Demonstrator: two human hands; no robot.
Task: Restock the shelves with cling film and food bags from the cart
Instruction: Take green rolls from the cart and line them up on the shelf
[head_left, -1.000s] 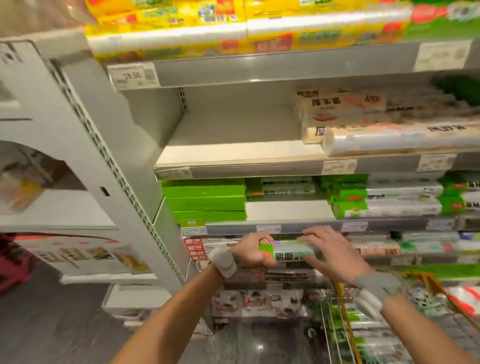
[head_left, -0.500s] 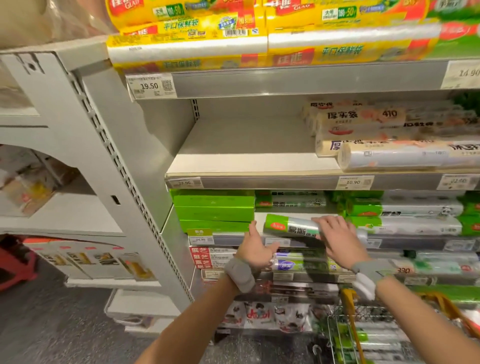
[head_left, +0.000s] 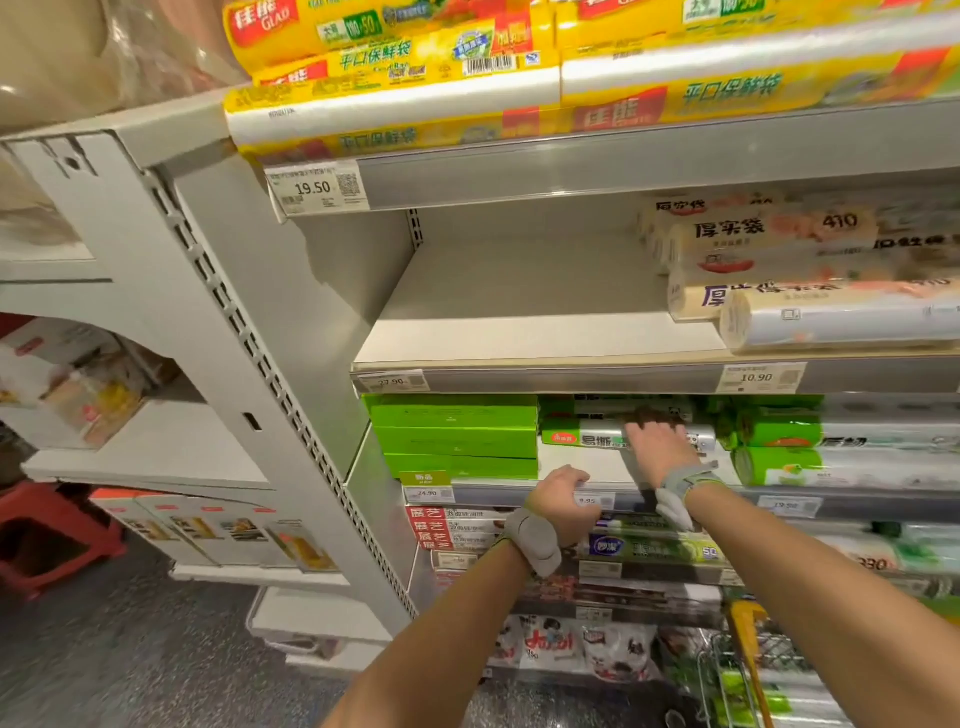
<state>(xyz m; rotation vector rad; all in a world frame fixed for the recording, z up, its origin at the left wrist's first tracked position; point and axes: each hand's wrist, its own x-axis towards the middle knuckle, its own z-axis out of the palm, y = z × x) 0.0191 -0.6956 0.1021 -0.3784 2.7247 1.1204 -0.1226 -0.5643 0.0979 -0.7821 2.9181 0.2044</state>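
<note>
Cling film roll (head_left: 587, 439), silver with a green end and lettering, lies lengthwise on the white shelf (head_left: 571, 470), third level down, its left end just beside a stack of flat green boxes (head_left: 457, 436) and its right end near a pile of green-capped rolls (head_left: 779, 447). Right hand (head_left: 657, 447) reaches in from the front and lies palm down on the right half of the roll, fingers bent over its top toward the shaded back of the shelf, clasping it; the thumb is hidden, and the left half of the roll sticks out bare from under the hand. Another roll of the same kind lies behind it, partly in shadow. Left hand (head_left: 563, 501) is lower and nearer, at the front rail of the same shelf, fingers curled into a loose fist with nothing seen in it, knuckles touching a small price label (head_left: 592, 501). Both wrists wear grey bands. One level up, pale rolls of bags (head_left: 831, 317) fill the right side, and the left side is bare board. Yellow packs (head_left: 395, 104) line the top level. A wire cart (head_left: 737, 670) with green rolls stands at the lower right
</note>
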